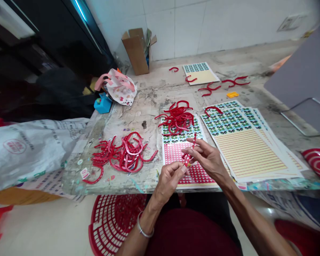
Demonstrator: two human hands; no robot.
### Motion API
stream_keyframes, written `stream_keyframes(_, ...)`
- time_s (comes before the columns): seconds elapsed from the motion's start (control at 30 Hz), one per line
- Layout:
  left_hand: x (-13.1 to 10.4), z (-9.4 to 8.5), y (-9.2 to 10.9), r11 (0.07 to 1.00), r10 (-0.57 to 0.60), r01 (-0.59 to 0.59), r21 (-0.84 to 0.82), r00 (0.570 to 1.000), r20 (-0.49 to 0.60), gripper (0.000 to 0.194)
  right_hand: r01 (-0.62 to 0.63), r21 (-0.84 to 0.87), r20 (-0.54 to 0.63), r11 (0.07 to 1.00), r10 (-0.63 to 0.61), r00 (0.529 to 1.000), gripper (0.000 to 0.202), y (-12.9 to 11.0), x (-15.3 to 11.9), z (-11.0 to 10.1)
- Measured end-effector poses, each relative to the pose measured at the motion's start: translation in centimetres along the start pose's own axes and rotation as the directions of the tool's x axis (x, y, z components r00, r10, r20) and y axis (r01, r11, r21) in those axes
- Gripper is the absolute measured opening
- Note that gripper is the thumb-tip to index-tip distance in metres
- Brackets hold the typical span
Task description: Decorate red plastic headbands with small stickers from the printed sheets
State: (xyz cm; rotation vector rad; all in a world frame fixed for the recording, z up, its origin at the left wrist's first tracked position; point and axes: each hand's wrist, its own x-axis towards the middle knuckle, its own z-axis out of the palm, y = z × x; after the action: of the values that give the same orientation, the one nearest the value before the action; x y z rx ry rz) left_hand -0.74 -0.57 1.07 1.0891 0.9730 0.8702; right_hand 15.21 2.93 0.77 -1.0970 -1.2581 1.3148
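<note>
Between my two hands is a thin red curved strip [194,139], partly hidden by the fingers. My left hand [172,177] pinches its lower end. My right hand [206,158] is closed on it higher up, with some fingers raised. Both hands are above a sticker sheet [169,156] printed with red and white rows below and green-blue pictures above. A heap of red curved strips [177,119] lies on the sheet's upper part. To the left, another pile of red strips [129,153] rests on the table, several showing a pink patterned face.
More sticker sheets [245,153] are fanned at the right, with one sheet [202,75] farther back. Loose red strips and an orange clip-like piece [232,94] lie nearby. A cardboard box [136,53] and patterned bag [121,89] stand behind. A red basket [106,227] is below the table edge.
</note>
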Motion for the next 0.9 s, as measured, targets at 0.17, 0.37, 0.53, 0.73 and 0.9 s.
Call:
stream_keyframes(0.17, 0.1, 0.2, 0.3, 0.986, 0.061, -0.055, 0.160, 0.998, -0.034, 0.031, 0.132, -0.254, -0.144, 0.958, -0.173, 0.974, 0.039, -0.4, -0.5, 0.5)
stream_keyframes(0.37, 0.1, 0.6, 0.4, 0.962, 0.122, -0.101, 0.252, 0.990, -0.072, 0.030, 0.238, -0.555, -0.205, 0.797, -0.409, 0.889, 0.041, -1.3, -1.5, 1.0)
stream_keyframes(0.53, 0.3, 0.6, 0.1, 0.957, 0.133, -0.108, 0.270, 0.989, -0.073, 0.031, 0.245, -0.636, -0.221, 0.732, -0.477, 0.851, 0.047, -1.0, -2.2, 1.0)
stream_keyframes(0.73, 0.4, 0.6, -0.1, 0.952, 0.145, -0.122, 0.282, 0.987, -0.064, 0.029, 0.273, -0.624, -0.233, 0.732, -0.507, 0.830, 0.045, -0.8, -2.5, 1.1)
stream_keyframes(0.9, 0.1, 0.6, 0.0, 0.961, 0.160, -0.137, 0.241, 0.984, -0.078, 0.031, 0.237, -0.509, -0.235, 0.828, -0.398, 0.887, 0.039, -0.8, -1.5, 1.3)
